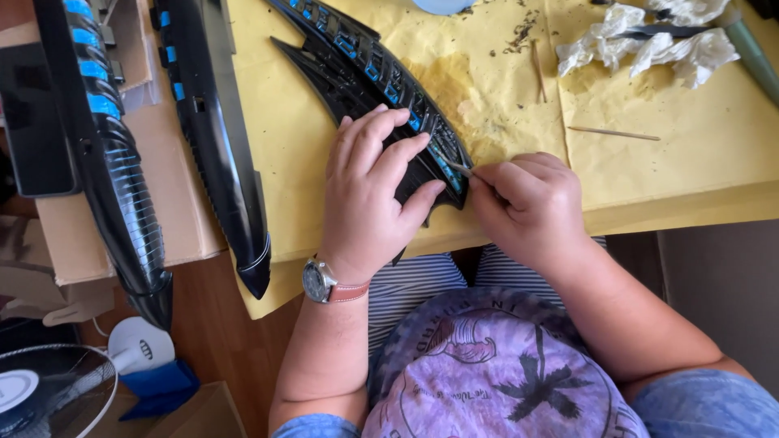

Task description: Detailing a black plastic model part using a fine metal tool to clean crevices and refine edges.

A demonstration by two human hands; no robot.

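Seen from above: left hand spread flat, pinning a black winged model part at the near table edge; right hand pinching a thin stick at its blue windows, most apparently untouched. Beyond, yellow paper with debris, crumpled tissues; leftward, two black hull pieces

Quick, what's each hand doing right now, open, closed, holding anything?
Left hand: open, pressed flat on the black curved model part.
Right hand: closed, pinching a thin stick against that part.
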